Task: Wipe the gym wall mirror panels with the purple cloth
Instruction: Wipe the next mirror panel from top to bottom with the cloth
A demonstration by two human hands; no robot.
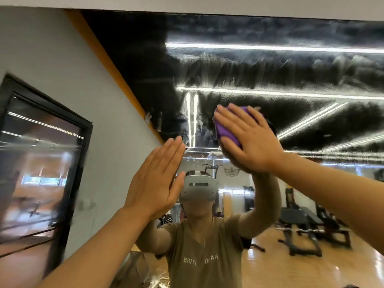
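Right hand [247, 138] flat, fingers straight, pressing the purple cloth [227, 132] onto the smeary mirror [270, 75], left hand [158, 179] open alongside; the cloth looks soft and light, best pinned under a spread palm.

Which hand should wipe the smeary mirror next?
Probably the right hand: it already presses the purple cloth flat on the streaky mirror. The left hand is flat and holds nothing.
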